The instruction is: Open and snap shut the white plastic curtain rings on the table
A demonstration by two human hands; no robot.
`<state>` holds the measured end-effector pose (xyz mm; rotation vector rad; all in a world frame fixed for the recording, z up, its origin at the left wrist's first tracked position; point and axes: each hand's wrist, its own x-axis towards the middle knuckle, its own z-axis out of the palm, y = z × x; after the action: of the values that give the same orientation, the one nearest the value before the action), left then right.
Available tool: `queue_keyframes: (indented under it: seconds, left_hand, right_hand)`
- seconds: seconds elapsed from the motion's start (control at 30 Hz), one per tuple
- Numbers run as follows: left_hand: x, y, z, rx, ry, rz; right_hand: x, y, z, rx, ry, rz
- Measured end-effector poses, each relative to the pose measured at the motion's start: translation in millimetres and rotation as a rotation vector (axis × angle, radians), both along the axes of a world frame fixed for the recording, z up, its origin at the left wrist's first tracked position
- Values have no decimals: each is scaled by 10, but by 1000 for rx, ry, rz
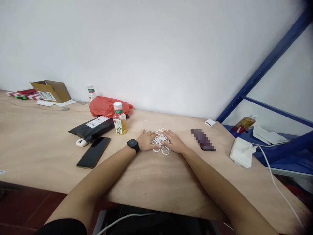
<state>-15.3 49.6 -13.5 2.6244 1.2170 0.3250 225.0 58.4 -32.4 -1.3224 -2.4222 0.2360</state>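
A loose pile of thin white rings (165, 150) lies on the wooden table (156, 182) in front of me. My left hand (146, 140), with a black watch on its wrist, rests against the pile's left side, fingers stretched out. From the right, my right hand (174, 142) touches the same pile, its fingers spread over some rings. Both hands are low and flat, and neither is closed round a ring. Parts of the pile are hidden under the fingers.
Left of my hands are a drink bottle (119, 120), a phone (94, 153), a black parcel (94, 128), a red bag (105, 105) and a cardboard box (52, 92). A pixelated object (203, 140), a white power strip (242, 152) and a blue metal frame (264, 67) are on the right.
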Motion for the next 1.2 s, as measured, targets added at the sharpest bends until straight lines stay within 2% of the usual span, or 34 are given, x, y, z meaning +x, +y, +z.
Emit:
queue_keyframes:
  seconds: [0.33, 0.4, 0.47, 0.53, 0.6, 0.77, 0.93, 1.1, 1.2]
  left_hand:
    - [45, -228, -98, 67, -36, 42]
    - [60, -248, -89, 72, -52, 38]
    - [66, -271, -83, 78, -55, 69]
    - [67, -295, -88, 72, -39, 118]
    - [68, -314, -103, 50, -11, 137]
    - [90, -306, -122, -17, 8, 141]
    - [77, -301, -88, -31, -35, 162]
    - [14, -326, -41, -53, -52, 184]
    - [12, -322, -33, -63, -75, 203]
  right_hand:
    - [-224, -72, -22, 92, 77, 162]
    - [-242, -83, -7, 117, 75, 121]
    - [-246, -73, 4, 117, 50, 12]
    - [-247, -42, 6, 67, 10, -82]
    - [-253, -4, 1, 14, -6, -98]
    - [-270, 32, 9, 31, 113, 64]
    - [-126, -78, 54, 41, 205, 61]
    - [121, -311, 6, -63, 83, 76]
    - [163, -398, -45, -76, 30, 71]
